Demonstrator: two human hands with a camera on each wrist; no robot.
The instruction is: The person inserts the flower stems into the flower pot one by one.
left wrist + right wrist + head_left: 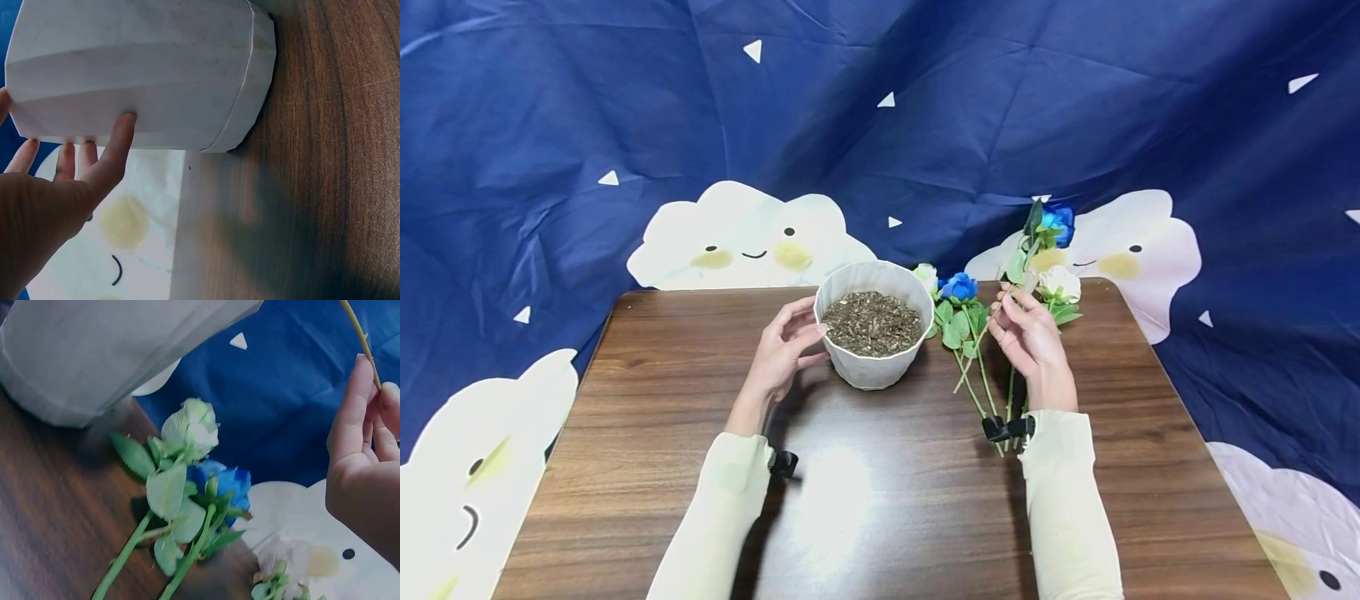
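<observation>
A white faceted flower pot (868, 371) stands toward the back of the table, with dark, chippy soil (872, 323) inside. My left hand (784, 350) touches the pot's left side with spread fingertips, as the left wrist view also shows. To the right of the pot, my right hand (1033, 342) pinches the stem of a blue rose (1057, 225) between thumb and fingers. That rose is raised, its bloom tilted up and away, its stem slanting down to the left. Only a piece of the held stem (361, 334) appears in the right wrist view.
Beside the pot lie a greenish-white rose (192, 430) and another blue rose (958, 287). A white rose (1060, 285) lies further right, partly behind my right hand. Their stems run toward me across the wooden table (662, 417). A blue cloth (850, 125) hangs behind.
</observation>
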